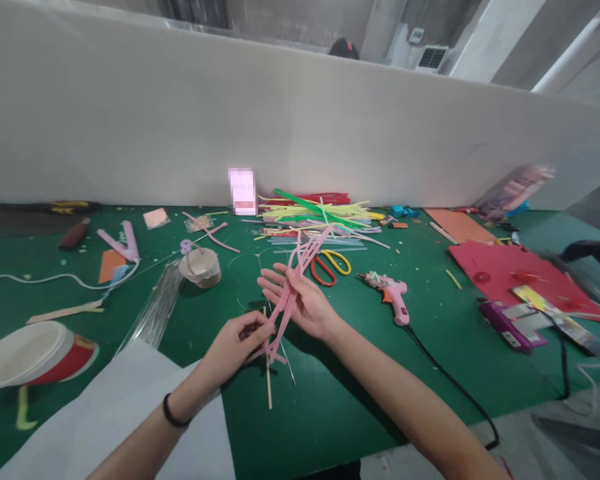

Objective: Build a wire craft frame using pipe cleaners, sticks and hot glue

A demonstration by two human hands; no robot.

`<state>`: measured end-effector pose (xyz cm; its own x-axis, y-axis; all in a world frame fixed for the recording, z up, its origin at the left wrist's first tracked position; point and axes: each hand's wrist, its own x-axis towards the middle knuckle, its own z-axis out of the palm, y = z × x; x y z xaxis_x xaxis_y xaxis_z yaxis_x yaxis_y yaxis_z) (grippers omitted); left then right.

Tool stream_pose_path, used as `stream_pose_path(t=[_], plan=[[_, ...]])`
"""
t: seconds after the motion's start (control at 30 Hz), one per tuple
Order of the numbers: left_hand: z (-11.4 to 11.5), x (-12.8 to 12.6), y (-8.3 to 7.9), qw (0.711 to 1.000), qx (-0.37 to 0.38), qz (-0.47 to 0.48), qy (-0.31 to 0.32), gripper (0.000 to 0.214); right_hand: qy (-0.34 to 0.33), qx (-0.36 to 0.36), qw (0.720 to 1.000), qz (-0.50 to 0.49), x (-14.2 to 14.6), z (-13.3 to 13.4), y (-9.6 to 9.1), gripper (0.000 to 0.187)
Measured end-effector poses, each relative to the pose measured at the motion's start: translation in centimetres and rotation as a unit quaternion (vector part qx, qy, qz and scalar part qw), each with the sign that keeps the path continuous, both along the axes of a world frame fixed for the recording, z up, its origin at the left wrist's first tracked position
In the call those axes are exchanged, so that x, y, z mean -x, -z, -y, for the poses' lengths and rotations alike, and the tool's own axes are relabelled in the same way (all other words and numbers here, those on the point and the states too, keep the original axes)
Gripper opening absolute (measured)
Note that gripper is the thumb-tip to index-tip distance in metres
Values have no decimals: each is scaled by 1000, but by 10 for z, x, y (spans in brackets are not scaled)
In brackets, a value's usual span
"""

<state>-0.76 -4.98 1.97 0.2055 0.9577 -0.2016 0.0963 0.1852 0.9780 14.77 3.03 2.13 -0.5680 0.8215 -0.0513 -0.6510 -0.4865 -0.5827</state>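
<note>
A bundle of long pink pipe cleaners (288, 305) slants between my two hands above the green table. My left hand (247, 339) is closed in a pinch around its lower part. Palm up, my right hand (307, 303) holds the upper part under its thumb, with the other fingers stretched out to the left. Below the hands lie a thin wooden stick (269, 385) and a thin metal rod (288, 361). Scissors with red and yellow handles (337, 263) rest just beyond my right hand.
Colourful pipe cleaners (320, 217) are heaped against the partition (155, 113). To the right lie a pink glue gun (394, 298) with a black cord and red sheets (510, 270). On the left stand a paper bowl (25, 353) and a small cup (203, 268), near white paper (145, 407).
</note>
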Motion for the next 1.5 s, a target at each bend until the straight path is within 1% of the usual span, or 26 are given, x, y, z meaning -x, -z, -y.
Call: stream_pose_path(t=[0.1,0.2,0.33,0.5,0.57,0.67,0.83,0.93,0.97,1.03,1.1,1.17,1.27,1.37,1.43,1.5], plan=[[1,-4,-3,996,42,71,-20,32,-8,-4,1000,10,4,5,1,23],[1,-6,-5,991,75,109,-32,34,-19,-7,1000,21,9,13,2,23],[2,-6,-5,987,93,121,-41,33,-40,-24,997,64,13,20,4,26],[1,-4,-3,990,84,98,-49,33,-65,-58,992,87,15,25,11,32],[0,-3,-1,993,72,82,-40,33,-74,-64,991,91,17,27,12,33],[-2,-1,3,996,58,61,-12,32,-76,-54,991,97,19,28,10,35],[0,-2,2,996,73,53,20,31,-36,-28,996,74,13,18,3,36],[2,-4,0,995,75,47,45,32,-6,-24,996,89,8,9,1,35],[3,-4,0,995,75,44,49,32,6,-33,994,100,6,8,1,36],[4,-5,0,995,72,41,47,33,21,-76,988,135,5,7,1,37],[5,-4,1,997,64,36,30,33,13,-131,976,175,5,9,1,40],[5,-3,1,998,55,26,16,33,-2,-149,968,200,6,12,4,42],[3,-1,0,999,46,5,9,33,8,-122,971,208,7,12,9,45],[3,0,-1,999,46,-15,15,32,63,-101,968,223,6,5,12,42],[4,-2,-1,998,58,-19,27,33,89,-64,970,217,3,0,10,37],[6,-6,-1,996,75,-15,40,34,80,-9,981,175,0,-4,4,32]])
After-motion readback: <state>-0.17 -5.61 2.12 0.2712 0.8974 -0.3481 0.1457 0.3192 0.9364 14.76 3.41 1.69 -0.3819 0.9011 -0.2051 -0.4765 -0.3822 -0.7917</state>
